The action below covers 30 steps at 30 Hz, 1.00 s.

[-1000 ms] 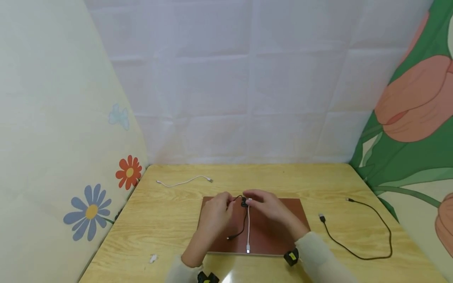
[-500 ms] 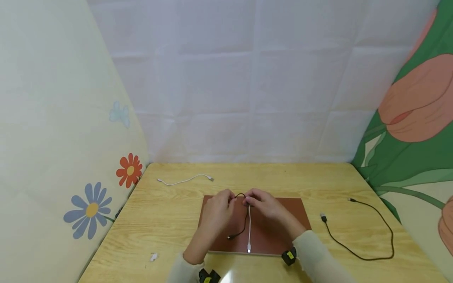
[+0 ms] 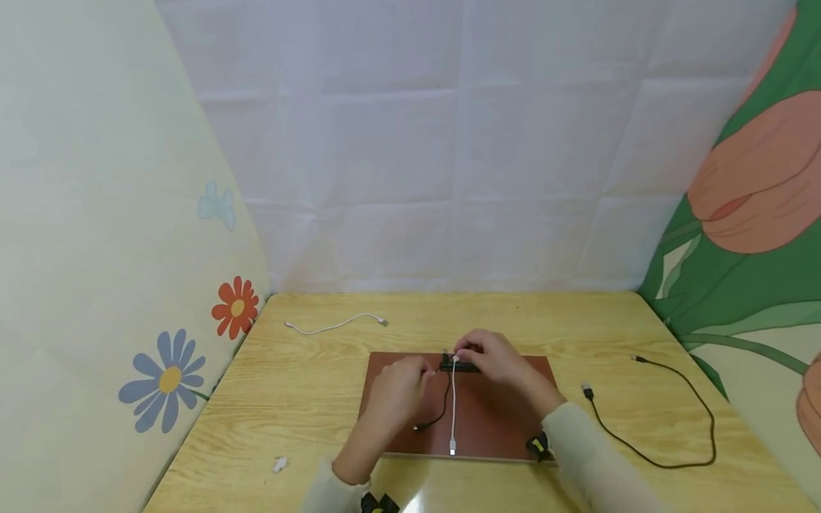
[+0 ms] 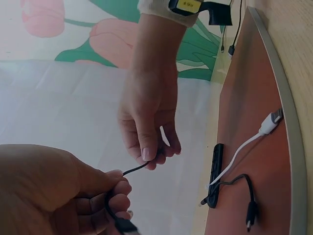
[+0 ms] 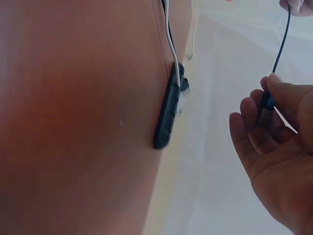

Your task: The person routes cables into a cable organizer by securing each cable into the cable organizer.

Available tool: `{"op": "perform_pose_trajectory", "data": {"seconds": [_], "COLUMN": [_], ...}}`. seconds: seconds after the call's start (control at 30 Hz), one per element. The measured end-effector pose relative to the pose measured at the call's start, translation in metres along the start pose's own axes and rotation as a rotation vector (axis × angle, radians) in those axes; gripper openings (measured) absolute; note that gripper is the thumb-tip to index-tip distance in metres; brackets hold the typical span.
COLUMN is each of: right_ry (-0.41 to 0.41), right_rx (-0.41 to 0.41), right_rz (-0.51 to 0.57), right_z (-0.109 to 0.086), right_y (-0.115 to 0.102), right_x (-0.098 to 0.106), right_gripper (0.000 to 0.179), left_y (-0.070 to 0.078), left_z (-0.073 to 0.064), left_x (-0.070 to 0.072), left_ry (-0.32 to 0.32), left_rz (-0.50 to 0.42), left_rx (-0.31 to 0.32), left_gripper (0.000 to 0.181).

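A black cable clip strip (image 5: 168, 110) sits along the far edge of a brown board (image 3: 494, 420). A white USB cable (image 3: 453, 410) and a short black cable (image 3: 442, 412) run from its slots toward the board's near edge. My left hand (image 3: 396, 390) pinches another black cable, whose plug (image 4: 125, 225) hangs by its fingers in the left wrist view. The cable spans to my right hand (image 3: 494, 358), which holds a black USB plug (image 5: 266, 104) between thumb and curled fingers. Both hands are close over the strip in the head view.
Another white cable (image 3: 333, 327) lies at the table's back left. A longer black USB cable (image 3: 663, 464) curves across the right side. A small white piece (image 3: 280, 464) lies at front left. A white cloth (image 3: 385, 157) hangs behind the table, with patterned panels at both sides.
My right hand has shifted slightly right and up, uncovering the clip strip it hid before. My left hand has lowered a little. The black cable's raised arch between the hands no longer shows.
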State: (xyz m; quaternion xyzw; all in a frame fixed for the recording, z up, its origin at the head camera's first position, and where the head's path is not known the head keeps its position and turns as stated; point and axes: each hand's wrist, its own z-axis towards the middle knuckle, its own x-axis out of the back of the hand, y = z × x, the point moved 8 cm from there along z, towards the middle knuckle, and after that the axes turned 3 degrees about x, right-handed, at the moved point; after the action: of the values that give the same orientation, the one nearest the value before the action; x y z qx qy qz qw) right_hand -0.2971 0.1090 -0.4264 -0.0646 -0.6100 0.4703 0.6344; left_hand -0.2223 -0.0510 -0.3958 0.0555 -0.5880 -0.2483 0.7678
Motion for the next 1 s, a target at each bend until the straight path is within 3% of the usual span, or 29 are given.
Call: {"op": "perform_pose_trajectory", "data": {"seconds": [0.33, 0.6, 1.0], "right_ry": [-0.061, -0.132, -0.191], "right_rx": [0.02, 0.017, 0.008], "right_rz": [-0.147, -0.173, -0.202], "right_z": [0.01, 0.016, 0.024], "right_y": [0.004, 0.011, 0.03], "right_x": [0.002, -0.002, -0.01], "right_gripper": [0.005, 0.005, 0.004], "left_y": [0.012, 0.02, 0.032], "left_z": [-0.009, -0.016, -0.022], "left_x": [-0.016, -0.035, -0.061], "left_ry": [-0.039, -0.086, -0.193], "left_rz": [0.051, 0.138, 0.154], "left_rx": [-0.065, -0.092, -0.043], "left_gripper": [0.016, 0.02, 0.018]}}
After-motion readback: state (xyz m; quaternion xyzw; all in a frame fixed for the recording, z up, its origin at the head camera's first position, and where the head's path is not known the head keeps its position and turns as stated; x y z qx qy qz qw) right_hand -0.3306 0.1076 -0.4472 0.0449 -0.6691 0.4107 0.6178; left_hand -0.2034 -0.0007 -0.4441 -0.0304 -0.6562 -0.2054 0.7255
